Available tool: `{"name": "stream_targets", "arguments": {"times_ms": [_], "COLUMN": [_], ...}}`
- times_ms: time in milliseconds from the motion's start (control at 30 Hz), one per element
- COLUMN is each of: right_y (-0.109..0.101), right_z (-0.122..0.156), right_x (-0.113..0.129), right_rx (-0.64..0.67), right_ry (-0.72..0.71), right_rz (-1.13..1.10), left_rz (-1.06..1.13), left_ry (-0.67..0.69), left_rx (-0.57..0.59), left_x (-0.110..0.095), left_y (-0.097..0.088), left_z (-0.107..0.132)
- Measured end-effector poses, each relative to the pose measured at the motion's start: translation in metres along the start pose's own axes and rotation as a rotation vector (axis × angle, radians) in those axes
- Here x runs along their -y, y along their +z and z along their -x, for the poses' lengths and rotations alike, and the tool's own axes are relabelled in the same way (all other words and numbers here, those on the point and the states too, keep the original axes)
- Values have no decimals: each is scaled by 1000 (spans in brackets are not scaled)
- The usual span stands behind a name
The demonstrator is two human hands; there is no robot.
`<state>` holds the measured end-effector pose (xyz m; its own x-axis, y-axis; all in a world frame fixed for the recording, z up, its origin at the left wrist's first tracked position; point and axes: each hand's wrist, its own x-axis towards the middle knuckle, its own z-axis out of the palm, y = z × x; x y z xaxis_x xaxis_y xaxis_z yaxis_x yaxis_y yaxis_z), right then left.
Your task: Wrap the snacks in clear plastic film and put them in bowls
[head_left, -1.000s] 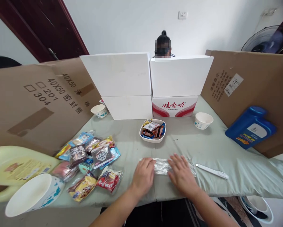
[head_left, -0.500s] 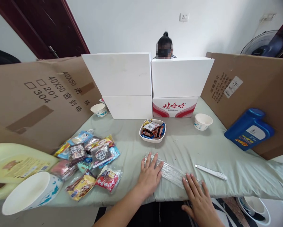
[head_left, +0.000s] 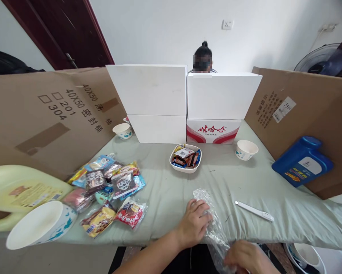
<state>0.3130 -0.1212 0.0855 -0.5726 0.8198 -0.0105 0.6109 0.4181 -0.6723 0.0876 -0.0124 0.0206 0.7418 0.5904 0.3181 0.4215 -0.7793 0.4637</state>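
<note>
One clear plastic strip hangs over the near edge of the table, low end obscured.
The left hand is closed on it; the right hand is blurred, its grip unclear. One white cutter lies nearby.

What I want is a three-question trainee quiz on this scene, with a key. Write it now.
1. Multiple choice: what does the left hand rest on?
a) the blue bottle
b) the clear plastic
c) the pale yellow jug

2. True or false: the slim white tool lies to the right of the clear plastic.

3. Open question: what holds the small wrapped packets in front of the white boxes?

Key: 1: b. 2: true. 3: a white bowl.
</note>
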Motion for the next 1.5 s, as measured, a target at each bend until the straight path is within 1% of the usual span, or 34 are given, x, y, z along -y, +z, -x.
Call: {"name": "stream_targets", "arguments": {"times_ms": [67,100,167,233,333,400,467,533,567,667,767,867,967,1033,1100,1167,1233,1333,1400,1433,1500], "right_y": [-13,-17,-22,-22,-18,-14,-11,-8,-7,-6,-8,-9,-5,4,15,26,35,44,49,53,61], "right_z": [-24,-38,-68,-100,-139,-154,-160,-161,-160,-161,-163,-158,-140,-121,-101,-84,-72,-62,-60,-60,-59], "right_x": [5,2,-12,-32,-57,-66,-70,-70,-69,-68,-70,-72,-70,-68,-64,-61,-57,-48,-42,-39,-37], "right_rx": [-3,-25,-76,-134,-168,-164,-162,-164,-166,-169,-164,-158,-158,-162,-193,-251,-312,-421,-465,-452,-380], "right_ry": [120,166,241,313,371,394,414,426,429,433,435,451,488,506,498,481,464,393,261,175,19], "right_rz": [-124,-156,-169,-128,-72,-47,-21,1,9,15,-13,-91,-203,-287,-358,-363,-254,89,364,483,653], "left_rz": [85,131,204,243,271,271,252,206,170,66,4,-72,-132,-140,-145,-164,-190,-202,-193,-186,-188], "left_ry": [-58,-82,-120,-148,-141,-115,-104,-118,-127,-126,-77,-93,-137,-151,-159,-164,-172,-201,-207,-204,-210], "left_rx": [-130,-173,-215,-227,-229,-215,-178,-174,-191,-237,-185,-109,-84,-82,-75,-55,-31,-12,-10,-9,-19], "left_x": [-4,-6,-6,-2,4,5,3,0,-1,1,13,26,34,35,34,33,32,30,29,30,31], "left_y": [-4,-5,-4,-2,3,3,1,-2,-4,-9,-10,-6,-1,2,3,3,2,1,0,-1,-1], "left_z": [9,13,21,26,31,32,31,28,25,9,-14,-29,-31,-28,-26,-26,-27,-28,-28,-28,-27]}}
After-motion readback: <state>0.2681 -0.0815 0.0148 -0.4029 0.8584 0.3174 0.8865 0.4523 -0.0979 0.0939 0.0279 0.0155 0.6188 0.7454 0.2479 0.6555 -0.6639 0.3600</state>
